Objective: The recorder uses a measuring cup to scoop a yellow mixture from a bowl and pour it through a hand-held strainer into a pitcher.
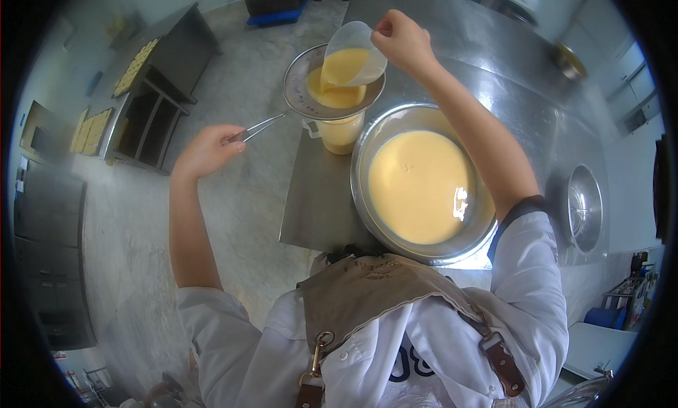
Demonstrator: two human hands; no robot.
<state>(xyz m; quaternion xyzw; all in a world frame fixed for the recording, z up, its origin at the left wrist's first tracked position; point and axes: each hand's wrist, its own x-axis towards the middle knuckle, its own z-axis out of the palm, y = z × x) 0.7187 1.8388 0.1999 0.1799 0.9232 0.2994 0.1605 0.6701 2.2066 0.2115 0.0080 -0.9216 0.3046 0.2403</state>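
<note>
My left hand (210, 150) is closed round the wire handle of a round mesh strainer (291, 90). The strainer rests over the mouth of a clear plastic pitcher (340, 136), which holds yellow liquid. Above the strainer, my right hand (402, 39) grips a translucent measuring jug (351, 35) and tilts it to the left. Yellow liquid runs from the jug into the mesh, where a pool of it lies. Just right of the pitcher stands a large steel bowl (361, 189), with a wide pool of the same smooth yellow liquid inside.
The steel table (311, 203) carries the bowl and pitcher, the pitcher close to the left edge. A smaller steel bowl (585, 209) is at the right, and another metal pot (569, 62) at the far right. Trays of pale pieces (135, 65) lie on a steel counter (173, 62) across the floor.
</note>
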